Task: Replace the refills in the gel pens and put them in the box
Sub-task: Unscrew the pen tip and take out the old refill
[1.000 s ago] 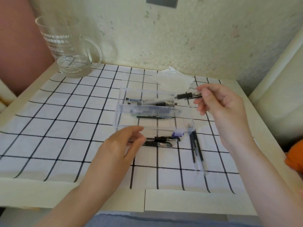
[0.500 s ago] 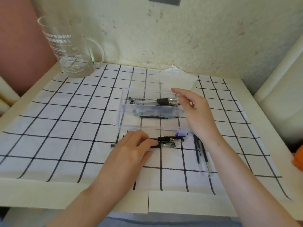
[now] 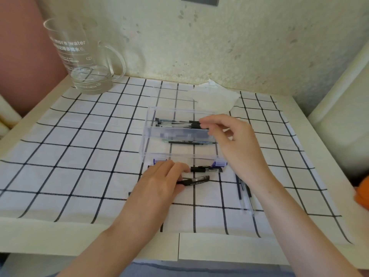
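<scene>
My left hand [image 3: 159,180] had closed round the gel pen [image 3: 196,180] and tipped it askew since half a second before; a second pen [image 3: 206,169] lay just past my fingertips. The box [image 3: 157,134] stood beyond, under my right hand [image 3: 233,142], whose loose fingers had let go of the pens [image 3: 175,122] inside. My right forearm partly hid the refills [image 3: 242,196]. A tissue [image 3: 215,98] lay beyond the box, and a jug [image 3: 79,56] stood far left on the checked cloth [image 3: 79,156].

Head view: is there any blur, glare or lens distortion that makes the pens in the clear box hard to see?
Head view: soft, even light, no harsh glare; the wide-angle lens bends the cloth grid lines; the front wall of the clear box smears the pens behind it into a bluish haze; those above it stay sharp.
</scene>
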`<act>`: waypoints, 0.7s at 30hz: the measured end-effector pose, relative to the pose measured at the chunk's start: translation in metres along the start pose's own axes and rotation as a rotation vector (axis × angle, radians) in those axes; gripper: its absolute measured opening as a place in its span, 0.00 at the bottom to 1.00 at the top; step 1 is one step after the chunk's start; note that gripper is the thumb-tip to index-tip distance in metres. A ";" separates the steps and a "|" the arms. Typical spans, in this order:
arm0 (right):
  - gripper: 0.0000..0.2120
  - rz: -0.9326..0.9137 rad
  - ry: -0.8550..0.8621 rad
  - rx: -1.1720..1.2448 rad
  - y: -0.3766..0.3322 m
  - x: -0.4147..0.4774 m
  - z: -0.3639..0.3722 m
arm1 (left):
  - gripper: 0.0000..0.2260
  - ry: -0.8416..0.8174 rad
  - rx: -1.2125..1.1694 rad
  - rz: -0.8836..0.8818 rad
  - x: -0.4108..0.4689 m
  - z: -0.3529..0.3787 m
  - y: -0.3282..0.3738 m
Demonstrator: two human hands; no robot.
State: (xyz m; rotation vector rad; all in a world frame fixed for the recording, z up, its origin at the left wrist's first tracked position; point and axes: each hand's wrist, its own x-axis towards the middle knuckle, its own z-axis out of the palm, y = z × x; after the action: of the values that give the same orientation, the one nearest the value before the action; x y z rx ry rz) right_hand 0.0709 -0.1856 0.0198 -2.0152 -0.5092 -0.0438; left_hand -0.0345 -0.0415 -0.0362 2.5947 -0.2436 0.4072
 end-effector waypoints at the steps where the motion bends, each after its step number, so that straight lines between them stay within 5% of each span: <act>1: 0.12 -0.019 -0.031 -0.025 -0.003 -0.004 0.000 | 0.13 0.001 -0.003 -0.001 -0.001 0.000 0.000; 9: 0.07 -0.005 -0.342 -0.074 -0.016 -0.029 -0.003 | 0.10 0.157 -0.142 -0.082 0.005 -0.023 0.008; 21: 0.05 0.096 -0.413 0.225 -0.018 -0.036 -0.001 | 0.15 0.029 -0.343 -0.189 0.005 -0.030 0.014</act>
State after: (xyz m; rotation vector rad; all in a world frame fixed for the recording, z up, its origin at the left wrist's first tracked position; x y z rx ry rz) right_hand 0.0314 -0.1915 0.0267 -1.8260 -0.6428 0.4768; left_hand -0.0400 -0.0389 -0.0036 2.2487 -0.0504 0.3053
